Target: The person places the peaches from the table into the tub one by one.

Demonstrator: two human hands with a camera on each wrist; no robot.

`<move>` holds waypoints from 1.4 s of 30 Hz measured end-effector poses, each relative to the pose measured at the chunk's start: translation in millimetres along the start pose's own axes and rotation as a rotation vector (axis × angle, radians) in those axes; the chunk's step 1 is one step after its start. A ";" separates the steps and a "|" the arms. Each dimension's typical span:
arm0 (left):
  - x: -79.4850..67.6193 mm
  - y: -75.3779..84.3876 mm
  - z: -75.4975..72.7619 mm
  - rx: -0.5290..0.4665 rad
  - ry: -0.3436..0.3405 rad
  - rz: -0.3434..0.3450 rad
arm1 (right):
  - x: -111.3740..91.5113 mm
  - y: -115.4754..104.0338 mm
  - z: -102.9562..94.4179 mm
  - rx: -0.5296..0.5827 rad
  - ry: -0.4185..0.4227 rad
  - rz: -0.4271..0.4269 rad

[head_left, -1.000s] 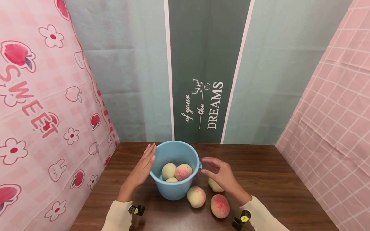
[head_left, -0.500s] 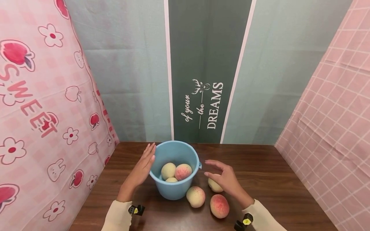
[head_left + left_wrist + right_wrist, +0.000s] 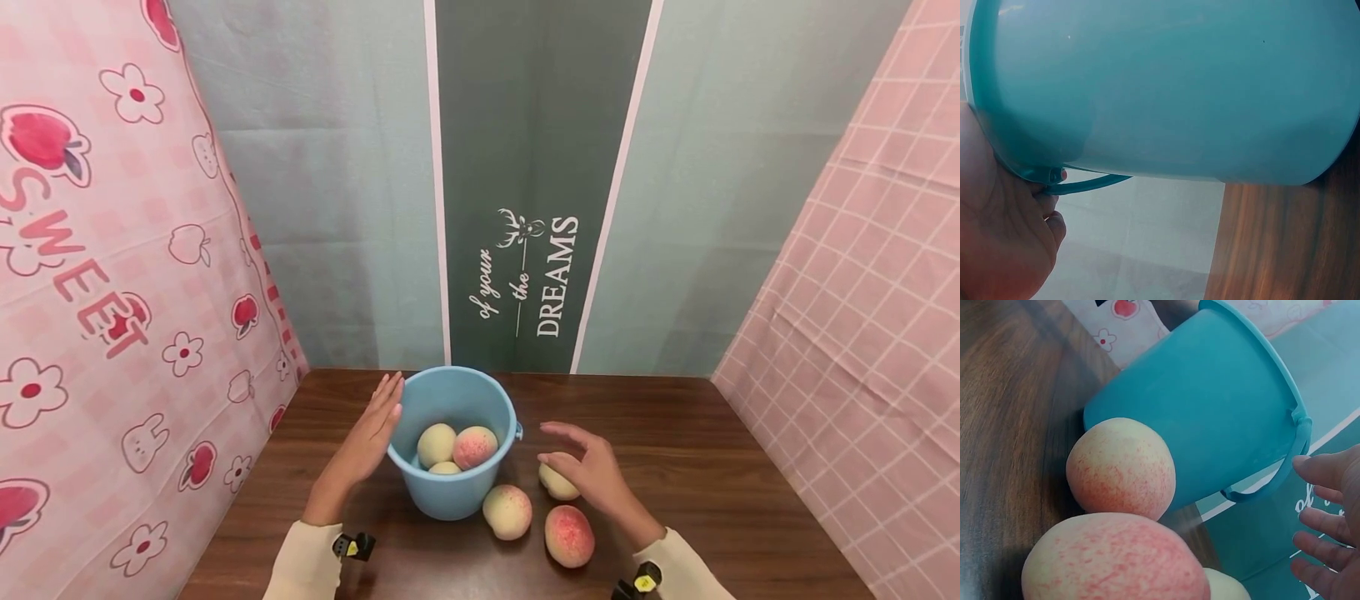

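A light blue bucket (image 3: 452, 500) stands upright on the table with three peaches visible inside, one of them a pink-blushed peach (image 3: 475, 448). Against its left rim rests my left hand (image 3: 369, 437), fingers straight. The left wrist view shows that palm by the bucket's handle (image 3: 1088, 185). To the right of the bucket, apart from it, my right hand (image 3: 592, 473) hovers with loosely bent fingers and nothing in them. Beneath it a pale peach (image 3: 557, 482) is partly hidden. Nearer me lie a yellowish peach (image 3: 507, 512) and a redder peach (image 3: 569, 537).
The brown wooden table (image 3: 675, 500) reaches back to a grey-green cloth (image 3: 360, 208) with white lettering. A pink fruit-print cloth (image 3: 150, 333) hangs on the left, and a pink checked cloth (image 3: 862, 333) on the right.
My right hand has drawn away from the bucket's right rim, moving right and slightly toward me. The left hand, bucket and peaches stay put.
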State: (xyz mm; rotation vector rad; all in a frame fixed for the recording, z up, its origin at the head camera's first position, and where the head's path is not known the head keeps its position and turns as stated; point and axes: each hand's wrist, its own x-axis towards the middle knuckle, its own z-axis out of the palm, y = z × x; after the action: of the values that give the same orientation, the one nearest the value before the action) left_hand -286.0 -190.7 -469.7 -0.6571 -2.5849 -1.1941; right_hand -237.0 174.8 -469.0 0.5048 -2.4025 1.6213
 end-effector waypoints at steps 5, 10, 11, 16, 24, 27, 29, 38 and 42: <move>-0.7 -0.4 -0.4 0.002 0.000 0.007 | -4.8 2.3 -0.2 -0.043 0.014 0.020; -1.2 0.2 -0.4 0.003 -0.003 0.002 | -7.7 4.6 0.6 -0.039 0.026 0.034; -1.5 0.5 -0.2 0.004 -0.002 -0.001 | -8.0 6.5 1.0 -0.037 0.029 0.033; -1.8 0.4 1.1 0.004 0.004 -0.008 | -6.8 28.1 2.2 -0.032 0.050 0.045; -2.0 0.6 1.0 0.003 0.006 -0.013 | -6.1 56.3 0.8 -0.031 0.065 0.031; -1.7 0.5 0.9 0.006 0.004 -0.012 | -6.2 60.2 -0.1 -0.041 0.072 0.028; -1.7 0.5 0.9 0.005 0.004 -0.012 | -6.4 61.5 -0.6 -0.045 0.072 0.033; -1.8 0.5 1.0 0.001 0.010 0.000 | -7.2 71.2 -1.5 -0.058 0.070 0.047; -1.8 1.0 0.5 0.006 0.007 -0.005 | -8.6 77.0 -1.8 -0.048 0.069 0.053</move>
State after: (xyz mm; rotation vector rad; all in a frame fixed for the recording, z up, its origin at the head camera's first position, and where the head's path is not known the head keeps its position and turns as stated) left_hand -284.0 -190.3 -470.0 -0.6441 -2.5849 -1.1871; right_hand -258.9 204.1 -537.3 0.3744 -2.4168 1.5711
